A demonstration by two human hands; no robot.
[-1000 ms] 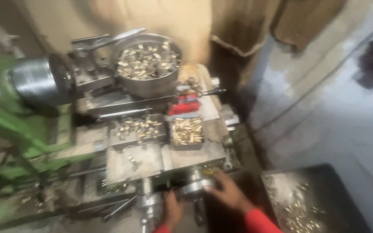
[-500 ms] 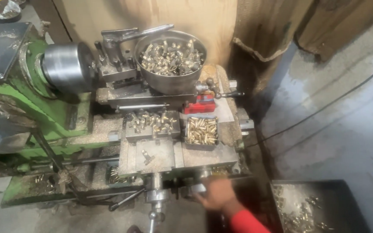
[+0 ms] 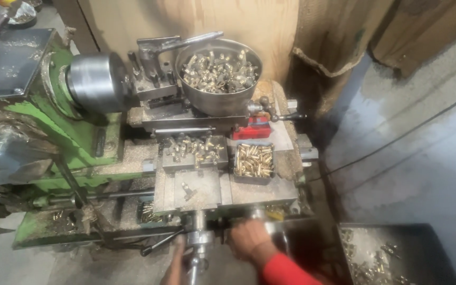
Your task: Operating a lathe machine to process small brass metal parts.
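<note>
Right hand grips a lathe handle at the carriage front; left hand, grip unclear, rests by the handwheel. Bowl heaped with brass parts; small tray partly filled.

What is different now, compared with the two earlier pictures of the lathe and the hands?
The right hand in the red sleeve is again on the controls at the front of the lathe, and the left hand has come back beside the handle. The bowl of brass parts and the two small trays stayed where they were.
</note>
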